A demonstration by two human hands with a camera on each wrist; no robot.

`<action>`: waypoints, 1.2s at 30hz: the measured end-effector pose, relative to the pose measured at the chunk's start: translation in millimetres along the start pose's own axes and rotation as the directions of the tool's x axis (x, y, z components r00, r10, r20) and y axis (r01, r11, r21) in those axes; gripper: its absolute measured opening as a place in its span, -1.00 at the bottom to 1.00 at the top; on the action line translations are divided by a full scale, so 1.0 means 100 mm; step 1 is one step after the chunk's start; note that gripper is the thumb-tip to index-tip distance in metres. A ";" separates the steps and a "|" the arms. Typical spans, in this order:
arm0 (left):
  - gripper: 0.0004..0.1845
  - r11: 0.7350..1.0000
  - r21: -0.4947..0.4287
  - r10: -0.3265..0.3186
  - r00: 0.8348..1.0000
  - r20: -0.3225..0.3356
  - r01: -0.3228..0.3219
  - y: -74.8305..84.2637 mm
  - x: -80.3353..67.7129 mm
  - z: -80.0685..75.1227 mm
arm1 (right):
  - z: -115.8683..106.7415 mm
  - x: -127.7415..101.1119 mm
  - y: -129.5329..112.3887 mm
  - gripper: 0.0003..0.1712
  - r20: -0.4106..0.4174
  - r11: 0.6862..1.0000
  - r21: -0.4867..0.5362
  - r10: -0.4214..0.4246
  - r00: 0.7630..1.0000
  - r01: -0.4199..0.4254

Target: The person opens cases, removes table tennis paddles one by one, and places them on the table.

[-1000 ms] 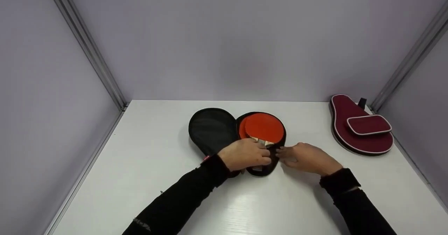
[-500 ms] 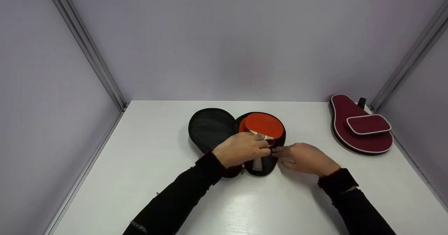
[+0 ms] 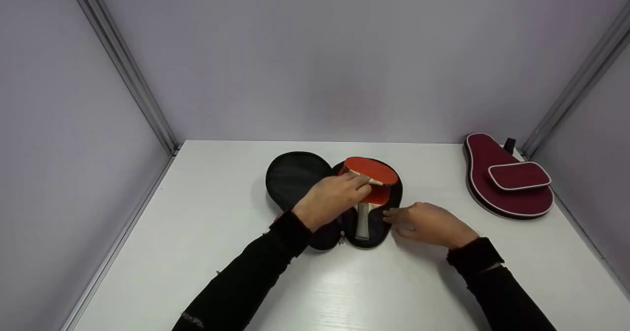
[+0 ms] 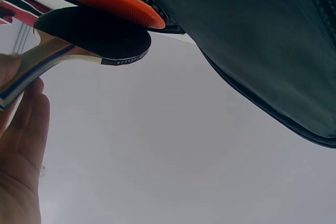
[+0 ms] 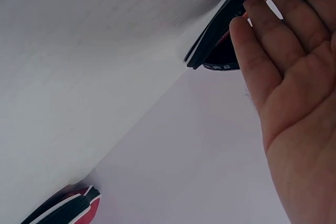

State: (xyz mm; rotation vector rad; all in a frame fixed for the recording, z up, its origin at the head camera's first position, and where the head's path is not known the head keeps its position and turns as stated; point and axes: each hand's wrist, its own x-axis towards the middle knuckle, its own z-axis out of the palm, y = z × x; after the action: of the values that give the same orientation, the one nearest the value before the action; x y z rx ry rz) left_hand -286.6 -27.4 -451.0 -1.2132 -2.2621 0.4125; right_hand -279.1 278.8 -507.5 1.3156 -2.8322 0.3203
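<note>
A black paddle case [image 3: 298, 178] lies unfolded on the white table, its two halves side by side. My left hand [image 3: 330, 200] grips the handle of a table tennis paddle [image 3: 371, 170], tilted up with its red face showing in the head view. Its black underside shows in the left wrist view, fingers and thumb around the wooden handle. Beneath, a second table tennis paddle [image 3: 363, 220] lies red side up in the right half of the case. My right hand [image 3: 430, 225] has its fingertips at that half's right rim; in the right wrist view its fingers look nearly straight.
A maroon paddle case [image 3: 509, 178] with white piping and a small front pocket lies at the table's back right. Pale panels rise behind and on both sides of the table [image 3: 221, 198], with grey metal posts [image 3: 128, 70] in the corners.
My left hand has moved up and slightly left, raising the upper paddle's handle end so that the lower paddle's handle and face come into view. The right hand has barely moved.
</note>
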 end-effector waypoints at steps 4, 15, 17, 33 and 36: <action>-0.48 0.998 0.012 -0.061 0.997 -0.038 0.062 -0.05 0.00 -0.01 | -0.01 0.00 0.00 -0.64 0.012 1.000 0.012 0.010 1.000 -0.010; -0.47 0.982 -0.097 -0.170 0.980 -0.105 0.160 -0.26 -0.09 -0.01 | -0.03 0.01 -0.01 -0.61 0.047 0.997 0.052 0.046 0.998 -0.048; -0.48 0.979 -0.121 -0.178 0.977 -0.118 0.164 -0.29 -0.12 -0.01 | -0.03 0.01 -0.01 -0.62 0.050 0.997 0.061 0.053 0.997 -0.056; -0.61 0.946 -0.214 -0.302 0.905 -0.301 0.244 -0.63 -0.42 -0.09 | -0.04 -0.02 -0.04 -0.64 0.056 0.994 0.067 0.079 0.995 -0.083; -0.64 0.936 -0.227 -0.333 0.886 -0.321 0.270 -0.70 -0.50 -0.11 | -0.04 -0.03 -0.04 -0.65 0.048 0.995 0.068 0.073 0.996 -0.076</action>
State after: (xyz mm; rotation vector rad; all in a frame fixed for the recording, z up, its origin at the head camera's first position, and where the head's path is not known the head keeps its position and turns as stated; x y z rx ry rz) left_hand -304.4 -107.1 -423.0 -0.9013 -2.1470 -0.1239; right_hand -274.5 278.7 -503.5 1.2463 -2.9385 0.3992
